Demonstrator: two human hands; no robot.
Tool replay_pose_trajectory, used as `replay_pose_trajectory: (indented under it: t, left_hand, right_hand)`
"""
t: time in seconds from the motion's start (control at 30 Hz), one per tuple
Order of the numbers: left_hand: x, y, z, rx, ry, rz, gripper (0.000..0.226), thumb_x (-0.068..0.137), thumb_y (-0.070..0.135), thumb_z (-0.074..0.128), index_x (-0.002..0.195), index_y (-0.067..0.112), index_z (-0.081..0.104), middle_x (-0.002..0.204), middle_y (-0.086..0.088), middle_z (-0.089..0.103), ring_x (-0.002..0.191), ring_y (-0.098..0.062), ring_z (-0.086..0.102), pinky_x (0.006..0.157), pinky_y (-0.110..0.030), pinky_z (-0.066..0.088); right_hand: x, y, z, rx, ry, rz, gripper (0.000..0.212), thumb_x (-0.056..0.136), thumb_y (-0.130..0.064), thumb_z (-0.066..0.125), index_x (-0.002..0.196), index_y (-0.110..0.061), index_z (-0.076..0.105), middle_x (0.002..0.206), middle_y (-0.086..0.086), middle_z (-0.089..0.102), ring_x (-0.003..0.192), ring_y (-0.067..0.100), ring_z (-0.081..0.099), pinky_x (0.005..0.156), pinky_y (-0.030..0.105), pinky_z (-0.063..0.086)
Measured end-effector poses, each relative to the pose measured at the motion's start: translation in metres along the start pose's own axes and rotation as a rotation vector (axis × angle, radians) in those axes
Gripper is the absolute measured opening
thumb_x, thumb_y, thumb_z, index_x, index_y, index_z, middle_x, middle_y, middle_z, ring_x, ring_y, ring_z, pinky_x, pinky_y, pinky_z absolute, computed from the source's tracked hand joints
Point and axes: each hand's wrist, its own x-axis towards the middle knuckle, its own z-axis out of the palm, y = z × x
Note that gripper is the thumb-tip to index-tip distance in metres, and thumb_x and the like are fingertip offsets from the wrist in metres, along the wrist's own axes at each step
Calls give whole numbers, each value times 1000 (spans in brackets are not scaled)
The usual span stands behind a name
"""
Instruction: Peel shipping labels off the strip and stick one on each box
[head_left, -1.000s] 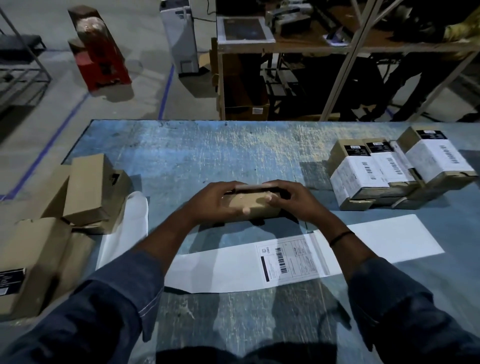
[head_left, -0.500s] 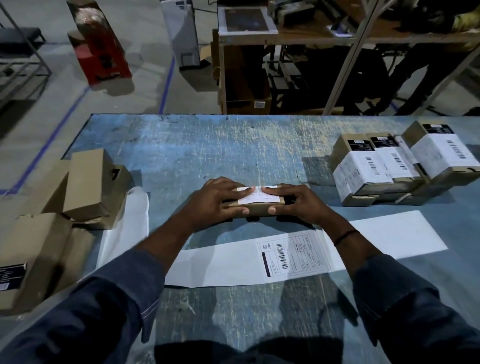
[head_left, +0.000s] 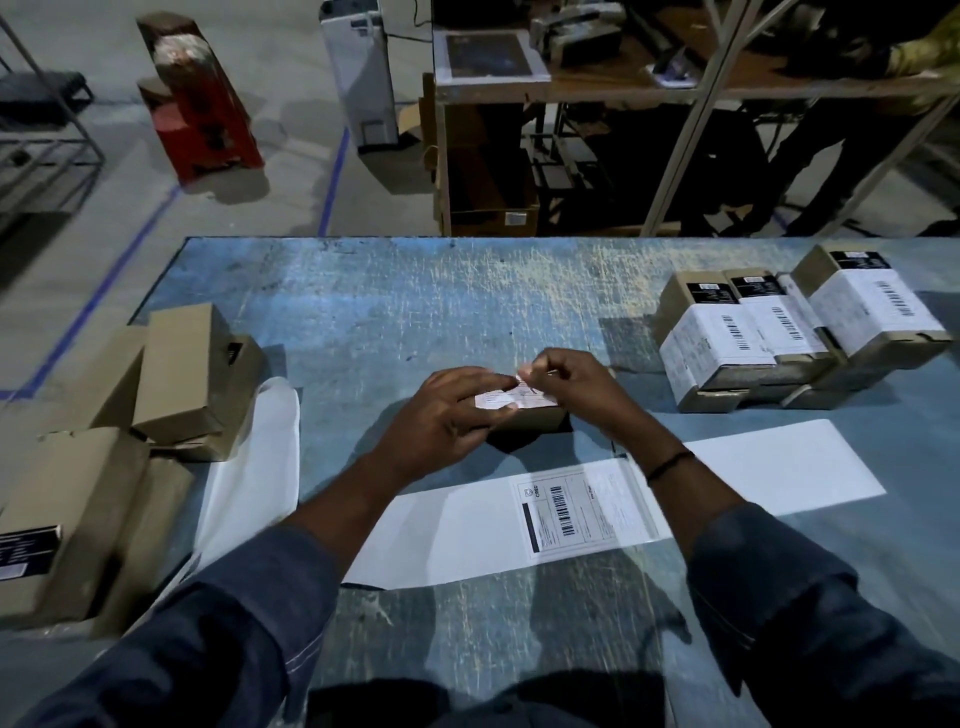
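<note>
A small brown box (head_left: 535, 418) lies in the middle of the blue table (head_left: 415, 312) with a white label (head_left: 511, 399) on its top. My left hand (head_left: 447, 410) rests on the box, its fingers stretched flat over the label's left part. My right hand (head_left: 576, 384) has its fingers curled and pinches the label's far edge. Just in front of the box lies the white backing strip (head_left: 457, 535), carrying one printed shipping label (head_left: 571, 512) under my right forearm.
Three labelled boxes (head_left: 800, 332) stand together at the right back of the table. Several plain brown boxes (head_left: 182, 374) are piled at the left edge, beside a white curl of used backing (head_left: 260, 457). Beyond the table are shelving and a red object on the floor.
Both hands held the box by its ends; the box turned so that its labelled top shows. Now the left fingers lie across the label and the right fingers have moved onto its far edge.
</note>
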Motion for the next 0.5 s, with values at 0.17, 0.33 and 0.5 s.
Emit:
replay_pose_trajectory:
  t: [0.17,0.33,0.5]
  left_hand:
    - [2,11,-14,-225,7,-266,20,83,5,81,97,15,71,114,-2,53,115,-20,61,87,-40,55]
    - [6,14,-18,-212,-26,-339,41,83,14,83,112,21,55,113,4,50,101,-10,56,85,-19,47]
    - [6,13,-19,-220,-67,-386,54,84,18,83,129,22,54,124,5,50,118,-8,56,99,-28,50]
  right_hand:
    - [7,4,23,-88,182,27,34,86,-34,82,83,-19,52,79,-3,55,69,10,51,63,29,39]
    - [7,-2,12,-207,17,68,42,83,-44,83,96,-14,57,83,-6,58,63,-2,50,57,17,38]
    - [9,-2,-2,-283,-179,74,43,83,-49,81,105,-21,58,102,0,65,88,13,59,72,31,44]
